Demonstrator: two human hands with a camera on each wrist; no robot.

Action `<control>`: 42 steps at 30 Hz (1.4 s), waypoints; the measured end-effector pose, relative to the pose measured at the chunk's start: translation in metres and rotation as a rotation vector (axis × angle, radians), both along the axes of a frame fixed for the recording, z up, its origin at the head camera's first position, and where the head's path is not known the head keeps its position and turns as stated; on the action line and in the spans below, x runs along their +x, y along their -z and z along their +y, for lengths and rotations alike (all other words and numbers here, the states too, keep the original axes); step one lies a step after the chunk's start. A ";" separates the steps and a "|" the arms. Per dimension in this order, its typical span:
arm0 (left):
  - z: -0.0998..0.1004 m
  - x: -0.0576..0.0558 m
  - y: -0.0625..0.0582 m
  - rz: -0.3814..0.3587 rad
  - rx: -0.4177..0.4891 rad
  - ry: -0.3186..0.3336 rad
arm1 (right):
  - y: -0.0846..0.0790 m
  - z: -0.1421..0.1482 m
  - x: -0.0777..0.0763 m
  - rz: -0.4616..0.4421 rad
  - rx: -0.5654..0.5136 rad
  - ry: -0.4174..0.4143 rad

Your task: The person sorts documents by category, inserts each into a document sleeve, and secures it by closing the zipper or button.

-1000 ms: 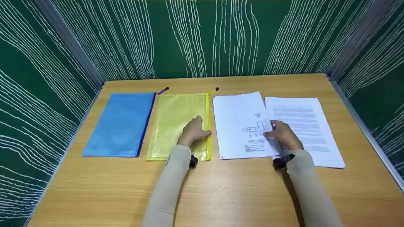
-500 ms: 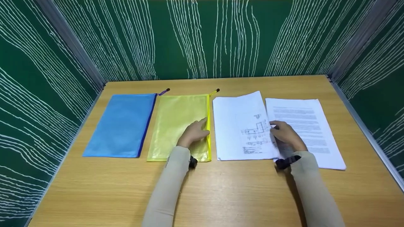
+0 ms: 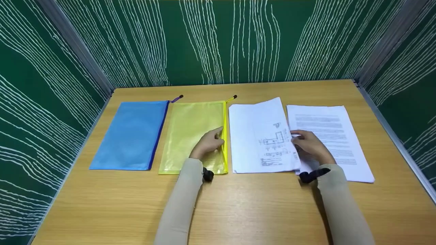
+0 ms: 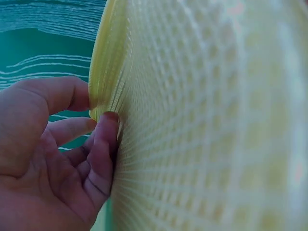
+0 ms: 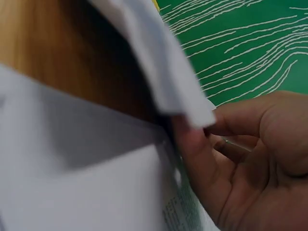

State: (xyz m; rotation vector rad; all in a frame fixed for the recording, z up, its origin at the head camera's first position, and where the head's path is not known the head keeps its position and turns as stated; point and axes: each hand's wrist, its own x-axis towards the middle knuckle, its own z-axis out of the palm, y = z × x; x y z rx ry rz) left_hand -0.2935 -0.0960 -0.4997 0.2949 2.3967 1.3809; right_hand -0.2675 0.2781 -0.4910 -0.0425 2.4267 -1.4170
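My left hand (image 3: 207, 144) pinches the zipper edge of a yellow mesh zip pouch (image 3: 190, 119) lying on the table. In the left wrist view, thumb and fingers close on the bright yellow edge (image 4: 103, 62), and the mesh side fills the right of the picture. Between the pouch and a second stack lies a stack of white paper (image 3: 252, 129) with a printed line drawing. My right hand (image 3: 311, 146) grips this stack's right edge. The right wrist view shows the thick paper edge (image 5: 168, 72) lifted between thumb and fingers, with the wooden surface visible beneath.
A blue zip pouch (image 3: 131, 134) lies flat at the left. The second paper stack (image 3: 323, 126), printed with text, is partly under my right hand. Green panels (image 3: 231, 41) with white lines enclose the wooden table (image 3: 252, 207) at the back and both sides.
The left fingers have curled in from spread to pinch the yellow pouch's zipper edge, which now bulges up slightly. The right hand has shifted slightly right, and the drawing stack's right edge has risen.
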 end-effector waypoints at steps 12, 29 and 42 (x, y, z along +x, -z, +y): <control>-0.012 -0.005 0.015 -0.124 0.421 -0.118 | 0.006 0.007 -0.001 -0.064 -0.042 0.044; -0.015 -0.005 0.017 -0.138 0.530 -0.182 | 0.012 0.012 0.003 -0.075 -0.394 0.083; -0.016 -0.006 0.018 -0.125 0.536 -0.170 | 0.008 0.003 -0.001 -0.105 -0.453 0.107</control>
